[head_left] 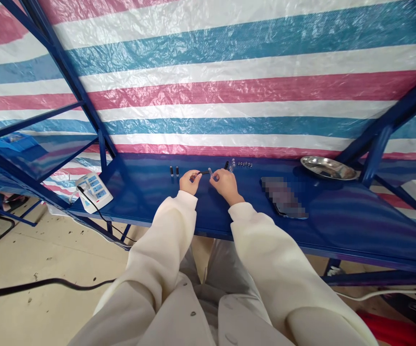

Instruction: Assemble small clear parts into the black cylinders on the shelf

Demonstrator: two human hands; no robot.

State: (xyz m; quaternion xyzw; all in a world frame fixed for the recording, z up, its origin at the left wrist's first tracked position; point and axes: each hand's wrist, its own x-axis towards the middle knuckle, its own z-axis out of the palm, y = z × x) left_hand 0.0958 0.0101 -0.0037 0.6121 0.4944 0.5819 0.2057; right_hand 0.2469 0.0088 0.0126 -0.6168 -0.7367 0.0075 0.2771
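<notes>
Over the blue tabletop (150, 187), my left hand (189, 182) is closed in a pinch on a short, thin black tube (203, 172) that points right. Close beside it, my right hand (225, 185) pinches a small clear tube (210, 171); whether the two pieces touch I cannot tell. To the left are two small black tubes with pale ends (174, 171), side by side. Just beyond my right hand are black pieces (226, 165), partly hidden, and clear pieces (233, 164). A row of several small, shiny silver parts (245, 164) lies to their right.
A phone-like dark slab (283, 198), partly blurred out, lies right of my right hand. Behind it is a shiny metal dish (328, 168). A white power strip (94, 192) with a black cable sits at the left end. Blue frame posts (375, 156) and striped sheeting (229, 91) bound the table.
</notes>
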